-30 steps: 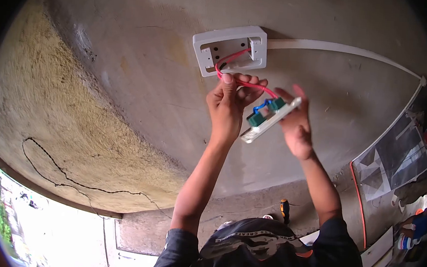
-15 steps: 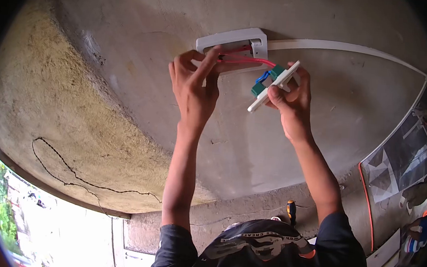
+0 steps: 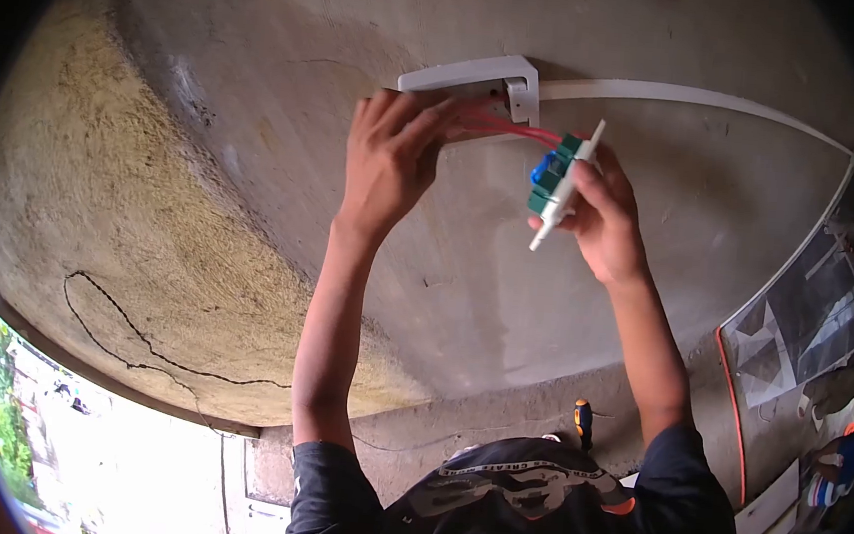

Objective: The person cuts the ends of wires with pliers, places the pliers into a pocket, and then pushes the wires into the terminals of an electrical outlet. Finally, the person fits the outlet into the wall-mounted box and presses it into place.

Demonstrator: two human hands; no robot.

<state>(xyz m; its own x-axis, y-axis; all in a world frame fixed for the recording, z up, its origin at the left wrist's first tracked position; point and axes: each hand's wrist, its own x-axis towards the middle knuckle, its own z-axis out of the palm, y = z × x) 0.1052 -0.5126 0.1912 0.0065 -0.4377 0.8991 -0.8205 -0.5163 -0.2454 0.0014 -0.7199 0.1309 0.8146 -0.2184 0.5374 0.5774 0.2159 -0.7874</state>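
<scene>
My right hand (image 3: 607,216) grips a white electrical wall plate (image 3: 587,171) by its edges, thumb on the near side. Green modules (image 3: 542,204) and a short blue wire (image 3: 541,168) show on the plate's back, while its front is turned away. Red wires (image 3: 523,130) run from the plate toward a white surface-mounted wall box (image 3: 468,69). At the box's lower left, my left hand (image 3: 390,164) has its fingers closed around the red wires; the fingertips are slightly blurred, and the wire ends are hidden.
White cable trunking (image 3: 681,92) runs right from the box along the wall, then bends down. A screwdriver (image 3: 583,420) with an orange-and-black handle is below. An orange cord (image 3: 732,412) and a clear plastic-looking sheet (image 3: 795,306) are at right. A dark twisted wire (image 3: 149,354) hangs at left.
My right hand has moved slightly right and tilted the wall plate more upright. My left hand has shifted a little, its forearm swinging left, with the red wires still at its fingers.
</scene>
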